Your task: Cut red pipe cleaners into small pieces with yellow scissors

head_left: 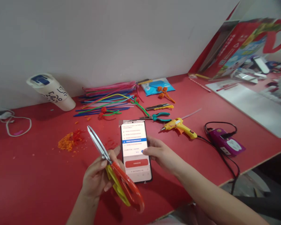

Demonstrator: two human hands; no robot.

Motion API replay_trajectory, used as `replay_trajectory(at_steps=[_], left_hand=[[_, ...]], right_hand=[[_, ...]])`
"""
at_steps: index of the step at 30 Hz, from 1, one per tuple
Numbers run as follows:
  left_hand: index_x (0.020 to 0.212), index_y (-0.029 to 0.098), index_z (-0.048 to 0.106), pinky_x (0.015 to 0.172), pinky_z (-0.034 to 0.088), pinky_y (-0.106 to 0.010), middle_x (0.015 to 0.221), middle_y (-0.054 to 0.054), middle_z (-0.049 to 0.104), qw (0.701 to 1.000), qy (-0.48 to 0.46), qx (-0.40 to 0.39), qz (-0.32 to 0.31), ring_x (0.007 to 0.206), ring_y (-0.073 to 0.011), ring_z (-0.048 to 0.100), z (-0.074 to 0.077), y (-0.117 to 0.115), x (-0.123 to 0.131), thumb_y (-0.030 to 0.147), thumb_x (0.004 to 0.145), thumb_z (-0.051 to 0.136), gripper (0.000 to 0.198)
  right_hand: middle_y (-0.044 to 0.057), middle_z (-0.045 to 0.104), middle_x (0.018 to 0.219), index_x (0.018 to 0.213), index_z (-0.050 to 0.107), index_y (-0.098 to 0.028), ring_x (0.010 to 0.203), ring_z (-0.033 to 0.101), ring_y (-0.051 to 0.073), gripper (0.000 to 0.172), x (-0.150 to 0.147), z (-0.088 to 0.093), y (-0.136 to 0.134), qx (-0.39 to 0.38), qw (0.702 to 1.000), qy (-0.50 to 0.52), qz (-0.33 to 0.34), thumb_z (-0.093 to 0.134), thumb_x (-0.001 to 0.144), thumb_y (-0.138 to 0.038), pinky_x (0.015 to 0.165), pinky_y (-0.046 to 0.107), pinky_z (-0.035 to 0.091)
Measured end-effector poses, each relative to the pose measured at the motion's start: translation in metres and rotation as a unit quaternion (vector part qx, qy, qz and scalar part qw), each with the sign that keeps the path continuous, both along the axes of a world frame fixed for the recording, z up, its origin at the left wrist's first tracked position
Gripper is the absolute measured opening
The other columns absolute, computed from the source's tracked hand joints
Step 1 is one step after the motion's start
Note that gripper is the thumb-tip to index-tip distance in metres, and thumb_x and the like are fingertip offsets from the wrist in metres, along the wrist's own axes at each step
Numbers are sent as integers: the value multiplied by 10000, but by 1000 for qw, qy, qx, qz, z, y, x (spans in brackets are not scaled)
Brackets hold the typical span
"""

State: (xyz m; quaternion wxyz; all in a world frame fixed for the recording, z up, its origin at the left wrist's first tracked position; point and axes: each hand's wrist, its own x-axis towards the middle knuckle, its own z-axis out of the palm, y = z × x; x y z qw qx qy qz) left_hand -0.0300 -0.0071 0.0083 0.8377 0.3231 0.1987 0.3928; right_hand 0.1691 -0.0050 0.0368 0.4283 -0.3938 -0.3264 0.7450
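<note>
My left hand (97,172) is closed around a pair of scissors (118,175) near the pivot. Their closed metal blades point up and left, and the red and yellow handles hang toward me. Its fingertips reach the left edge of a smartphone (136,150), though the scissors partly hide the contact. On the other side my right hand (162,153) grips the phone, with the thumb over the lit screen. A list with one blue row and a red button shows there. Left of the scissors lies a pile of orange and red fuzzy clippings (69,142).
Behind the phone lie pipe cleaners (107,97), pliers (161,117), a utility knife (159,107) and a blue packet (158,87). A yellow glue gun (179,127) and purple power strip (227,142) are right. A white tumbler (51,92) stands back left on the red table (37,181).
</note>
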Motion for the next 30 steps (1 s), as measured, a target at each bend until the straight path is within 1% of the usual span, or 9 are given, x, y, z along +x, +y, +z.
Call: replay_trajectory(at_steps=[2, 6, 13, 15, 20, 24, 27, 30], left_hand=[[746, 125, 507, 329, 324, -174, 672, -113, 610, 1000, 2, 3, 0, 511, -157, 553, 0, 0, 0, 306, 748, 407, 207], [756, 130, 504, 331, 328, -174, 692, -112, 610, 1000, -1, -3, 5, 513, -156, 551, 0, 0, 0, 295, 744, 414, 189], [770, 131, 512, 270, 241, -115, 688, -118, 599, 1000, -26, -1, -2, 497, -135, 537, 0, -1, 1, 273, 755, 378, 196], [768, 131, 513, 264, 233, -109, 689, -118, 601, 999, -32, -4, -4, 486, -126, 529, 0, -1, 1, 275, 756, 373, 201], [758, 133, 515, 272, 252, -111, 686, -117, 603, 1000, -20, -6, 2, 497, -129, 533, -1, -1, 0, 276, 750, 384, 194], [761, 132, 517, 264, 248, -102, 674, -112, 598, 1000, -29, -10, 6, 486, -120, 522, 0, -1, 0, 273, 749, 381, 196], [760, 136, 521, 268, 260, -99, 676, -107, 600, 999, -38, -17, 13, 495, -121, 527, 1, 0, 0, 258, 748, 374, 191], [762, 141, 527, 279, 278, -104, 668, -104, 605, 999, -34, -19, 25, 514, -135, 542, 1, 0, 1, 254, 745, 375, 190]], right_hand=[[35, 614, 985, 992, 546, -182, 880, 556, 168, 416, 0, 1, 0, 0, 1000, 2, 0, 488, 593, -81, 774, 307, 402], [50, 613, 977, 1004, 538, -172, 844, 562, 169, 392, 0, 2, 0, -7, 1000, 20, 4, 464, 624, -116, 725, 292, 410], [56, 615, 939, 997, 540, -162, 789, 559, 167, 369, 1, 0, 1, -19, 1000, 9, -7, 447, 640, -162, 647, 264, 399], [54, 616, 928, 996, 539, -164, 770, 557, 160, 368, 0, 0, 0, -16, 1000, 12, -7, 448, 639, -160, 629, 255, 393], [58, 610, 925, 995, 540, -157, 769, 547, 156, 357, 1, 1, 0, -13, 1000, 19, -6, 442, 652, -157, 609, 239, 380], [43, 611, 884, 1014, 545, -172, 706, 540, 124, 345, 2, -2, 0, -9, 1000, 21, -6, 429, 689, -171, 570, 211, 367], [46, 614, 869, 1032, 547, -179, 679, 539, 117, 327, 2, -6, 0, -16, 1000, 19, -11, 409, 738, -222, 559, 209, 368], [49, 618, 862, 1010, 561, -185, 697, 547, 126, 301, 0, -9, -1, -24, 999, 13, -33, 404, 777, -291, 584, 223, 382]])
